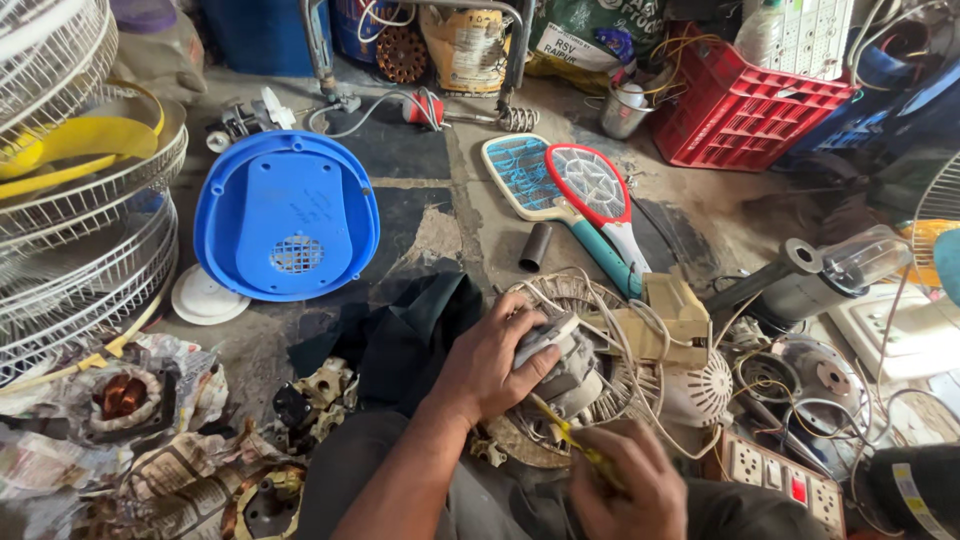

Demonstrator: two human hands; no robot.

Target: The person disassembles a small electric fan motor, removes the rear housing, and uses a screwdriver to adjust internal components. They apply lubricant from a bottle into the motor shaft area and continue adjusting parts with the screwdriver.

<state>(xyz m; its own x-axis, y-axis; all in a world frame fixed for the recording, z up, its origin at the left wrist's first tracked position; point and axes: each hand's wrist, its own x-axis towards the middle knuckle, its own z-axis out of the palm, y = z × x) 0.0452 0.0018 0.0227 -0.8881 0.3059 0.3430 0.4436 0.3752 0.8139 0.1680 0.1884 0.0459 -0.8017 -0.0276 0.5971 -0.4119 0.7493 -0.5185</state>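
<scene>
Right hand (625,480) pinching yellow screwdriver (565,437), tip at grey fan motor (565,365), left hand (495,362) clasped over motor's left side

Left hand (495,360): forearm reaches in from below, palm down, fingers (535,330) spread and curled in a clasp. Right hand (630,485): low in view, fist closed, knuckles up.

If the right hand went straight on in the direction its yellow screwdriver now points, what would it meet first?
Most likely the grey fan motor that the left hand grips. The yellow screwdriver in the right hand points up-left at it; whether its tip already touches is unclear.
</scene>
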